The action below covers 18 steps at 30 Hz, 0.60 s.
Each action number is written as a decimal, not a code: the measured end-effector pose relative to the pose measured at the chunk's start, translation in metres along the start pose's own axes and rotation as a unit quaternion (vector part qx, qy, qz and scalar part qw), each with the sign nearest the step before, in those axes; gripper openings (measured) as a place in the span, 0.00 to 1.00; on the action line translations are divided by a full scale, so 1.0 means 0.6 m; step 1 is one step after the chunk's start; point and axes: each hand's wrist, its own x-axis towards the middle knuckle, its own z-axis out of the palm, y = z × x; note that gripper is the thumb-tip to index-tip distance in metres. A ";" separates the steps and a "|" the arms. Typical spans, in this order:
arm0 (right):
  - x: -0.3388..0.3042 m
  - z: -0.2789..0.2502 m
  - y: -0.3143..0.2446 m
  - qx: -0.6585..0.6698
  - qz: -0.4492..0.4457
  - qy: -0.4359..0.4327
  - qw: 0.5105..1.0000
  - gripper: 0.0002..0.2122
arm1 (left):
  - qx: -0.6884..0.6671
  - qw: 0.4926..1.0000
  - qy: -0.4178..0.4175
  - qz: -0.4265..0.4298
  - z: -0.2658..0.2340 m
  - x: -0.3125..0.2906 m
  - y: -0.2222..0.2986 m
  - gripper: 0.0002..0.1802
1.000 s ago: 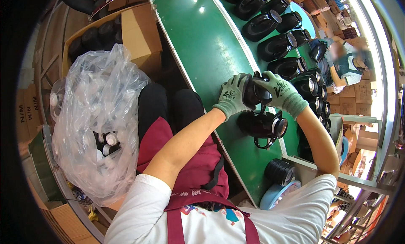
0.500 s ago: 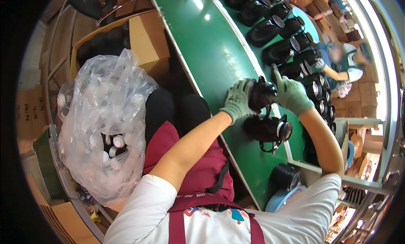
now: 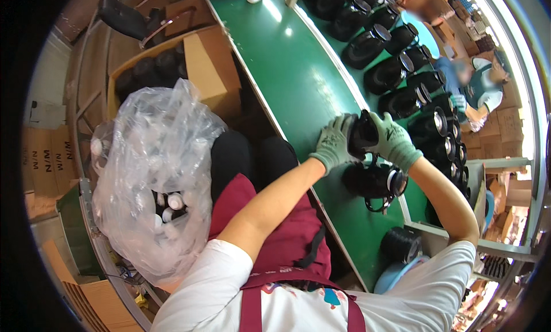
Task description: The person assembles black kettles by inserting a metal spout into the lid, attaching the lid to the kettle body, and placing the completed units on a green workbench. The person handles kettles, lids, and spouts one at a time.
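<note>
A glossy black jug is held between my two gloved hands over the green work surface. My left hand wraps its near-left side, with the fingers curled against the dark body. From the other side, my right hand closes on the jug's right end, thumb and fingers bent round it; the gloves hide much of that end. Just below them a second black jug lies on its side, its handle toward me and a pale ring round its end at the right.
Rows of black jugs line the bench's far side. A co-worker sits beyond them. At my left are a clear plastic bag of white-capped parts and an open carton. A black coil and a blue basin stand lower right.
My right hand has gone from a raised, pointing finger beside the jug to a closed hold on its end. The view has shifted slightly.
</note>
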 end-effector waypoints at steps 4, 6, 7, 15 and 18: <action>0.001 -0.020 0.025 -0.084 -0.203 -0.022 0.975 0.43 | -0.022 0.999 -0.042 -0.020 -0.015 0.008 0.014 0.70; -0.015 -0.029 0.018 0.028 -0.086 -0.025 0.996 0.46 | -0.033 0.999 -0.035 -0.022 -0.015 0.000 0.017 0.70; -0.016 -0.025 0.007 0.045 -0.028 -0.012 0.999 0.46 | -0.033 0.999 -0.038 -0.021 -0.014 -0.001 0.015 0.69; -0.002 -0.027 0.034 -0.025 -0.191 -0.055 0.980 0.38 | -0.024 1.000 -0.014 -0.003 -0.002 0.001 0.006 0.69; -0.007 -0.018 0.040 -0.095 -0.253 -0.044 0.962 0.31 | -0.034 0.999 -0.018 -0.004 -0.002 0.004 0.006 0.67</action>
